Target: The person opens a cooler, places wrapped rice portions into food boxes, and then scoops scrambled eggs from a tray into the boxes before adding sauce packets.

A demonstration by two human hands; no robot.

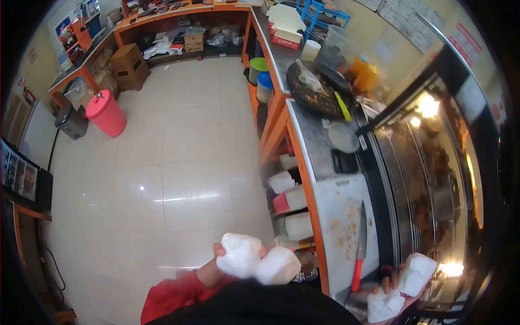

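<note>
Two white wrapped bundles (240,255) are in my left hand (219,251) at the bottom centre, side by side, with fingers showing at their edges. At the bottom right, my right hand (394,283) grips two more white wrapped bundles (417,275), one above the other, close to the lit glass cabinet. Between the hands lies a knife (362,244) with a red handle on the stained white cutting board (344,200). What the wrappings contain is hidden.
A large dark pan (311,100) with a green-handled utensil sits farther up the counter. The heated display cabinet (433,184) runs along the right. Shelves with containers (298,226) stand below the counter. A pink bin (108,115) is at the left.
</note>
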